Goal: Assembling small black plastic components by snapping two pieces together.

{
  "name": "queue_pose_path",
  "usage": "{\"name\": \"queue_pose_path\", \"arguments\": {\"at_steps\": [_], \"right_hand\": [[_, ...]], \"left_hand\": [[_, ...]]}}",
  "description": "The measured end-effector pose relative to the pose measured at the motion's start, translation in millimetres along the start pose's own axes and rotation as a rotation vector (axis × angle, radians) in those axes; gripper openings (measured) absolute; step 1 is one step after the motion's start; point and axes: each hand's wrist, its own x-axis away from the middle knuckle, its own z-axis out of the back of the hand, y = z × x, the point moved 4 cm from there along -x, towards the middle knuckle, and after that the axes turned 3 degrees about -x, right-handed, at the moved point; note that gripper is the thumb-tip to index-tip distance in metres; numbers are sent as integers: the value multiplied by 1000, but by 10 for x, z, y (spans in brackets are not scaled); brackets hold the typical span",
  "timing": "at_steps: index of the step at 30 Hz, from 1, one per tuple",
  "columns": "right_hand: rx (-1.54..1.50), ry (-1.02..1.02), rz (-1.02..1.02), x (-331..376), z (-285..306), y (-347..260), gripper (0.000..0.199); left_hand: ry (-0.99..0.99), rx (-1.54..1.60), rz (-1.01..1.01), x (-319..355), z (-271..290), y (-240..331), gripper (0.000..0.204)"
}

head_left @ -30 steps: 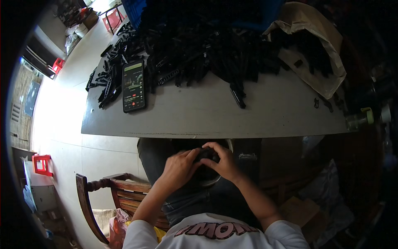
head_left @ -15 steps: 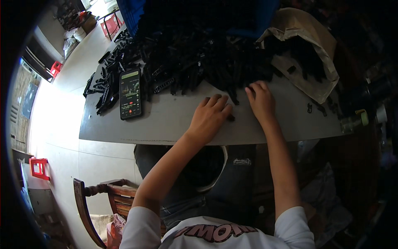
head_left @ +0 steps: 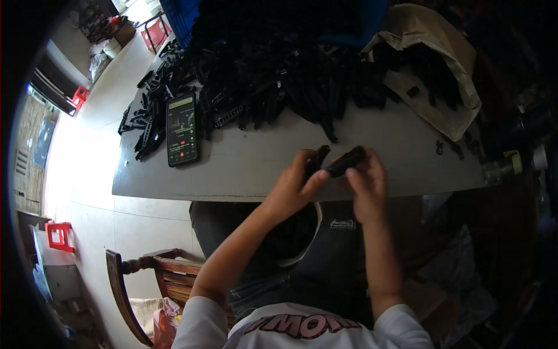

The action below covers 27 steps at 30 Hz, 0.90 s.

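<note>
My left hand (head_left: 294, 185) is closed on a small dark plastic part (head_left: 317, 161), its thumb pointing toward the other hand. A second, longer black plastic piece (head_left: 347, 162) is pinched in my right hand (head_left: 369, 183). The two pieces are close together above the near part of the grey table (head_left: 244, 168); whether they touch I cannot tell. Beyond my hands lies a large heap of black plastic parts (head_left: 261, 87). One narrow part (head_left: 329, 131) sticks out of the heap toward me.
A phone (head_left: 182, 131) with its screen lit lies left of my hands. Behind the heap stands a blue crate (head_left: 180, 23). On the right an open brown paper bag (head_left: 459, 119) holds black parts, with small dark pieces (head_left: 449, 149) beside it. A wooden chair (head_left: 125, 279) stands at lower left.
My hands have lifted off the tabletop and come together. A black piece now shows in each. The right hand has moved nearer to me, away from the heap.
</note>
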Motion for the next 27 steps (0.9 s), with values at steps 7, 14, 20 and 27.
{"name": "queue_pose_path", "arguments": {"at_steps": [7,14,20,27], "right_hand": [[-73,18,13,210,-26,233,29],[196,47,230,222,15,107,29],[-151,-33,27,112,30,189,24],[455,126,223,-713,286,33,26]], "left_hand": [[-81,97,-24,44,-150,75,45],[-323,345,131,121,-193,147,40],[-288,147,14,67,-234,220,39],[136,-572,-402,-579,-108,55,31]]}}
